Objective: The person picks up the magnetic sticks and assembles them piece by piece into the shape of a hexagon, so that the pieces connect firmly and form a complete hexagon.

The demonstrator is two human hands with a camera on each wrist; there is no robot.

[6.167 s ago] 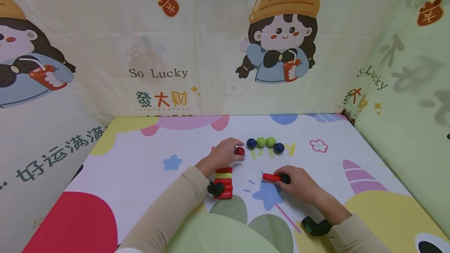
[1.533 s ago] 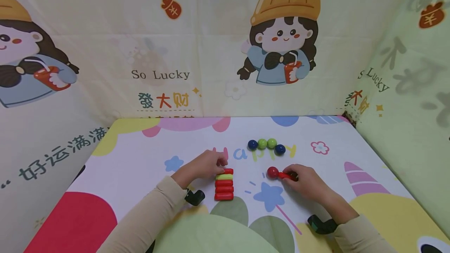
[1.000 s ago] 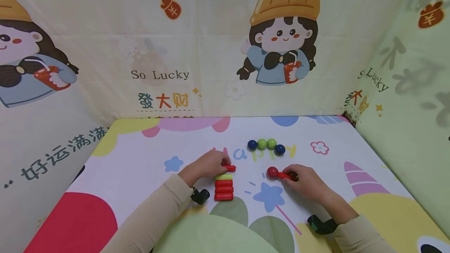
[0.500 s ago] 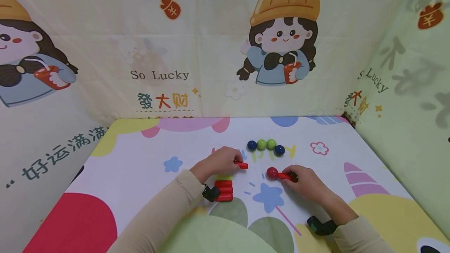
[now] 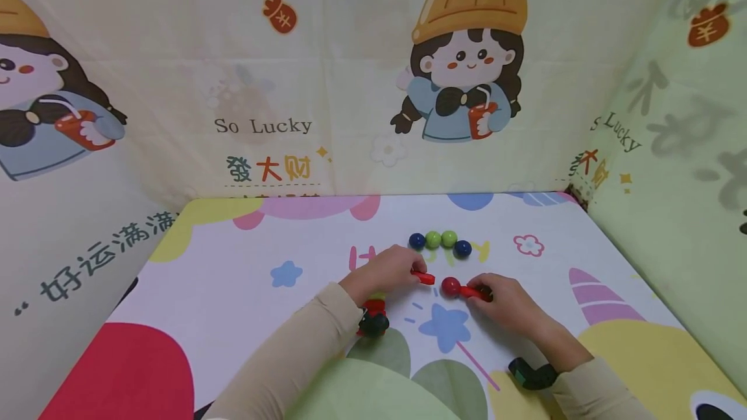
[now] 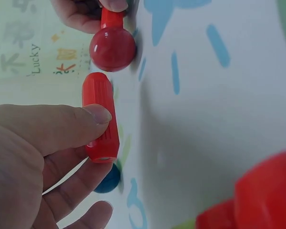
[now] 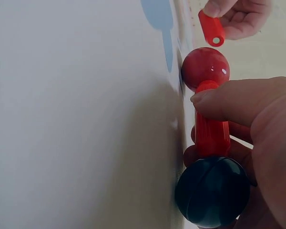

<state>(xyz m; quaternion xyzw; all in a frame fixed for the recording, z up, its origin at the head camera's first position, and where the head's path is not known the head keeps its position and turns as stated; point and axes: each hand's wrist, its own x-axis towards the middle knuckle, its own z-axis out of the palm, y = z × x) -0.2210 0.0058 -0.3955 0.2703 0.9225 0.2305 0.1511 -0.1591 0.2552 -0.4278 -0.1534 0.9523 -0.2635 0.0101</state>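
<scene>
My left hand (image 5: 390,272) pinches a short red magnetic rod (image 6: 103,117) between thumb and fingers, just left of the red ball (image 5: 450,287). A small gap shows between rod tip and ball. My right hand (image 5: 506,297) grips another red magnetic rod (image 7: 212,131). That rod carries the red ball at its left end and a dark blue ball (image 7: 213,192) at the other, as the right wrist view shows. Under my left forearm lies a row of rods (image 5: 375,305), red with one yellow-green, partly hidden by the wrist camera.
Behind the hands, two loose blue balls (image 5: 417,241) and two green balls (image 5: 449,238) sit in a bent line on the printed mat (image 5: 233,303). Patterned cloth walls (image 5: 350,83) stand at the back and both sides.
The red ball, earlier in my left hand, now sits on the right hand's rod. My left hand has taken a red rod from the row's far end and carried it right, near the ball.
</scene>
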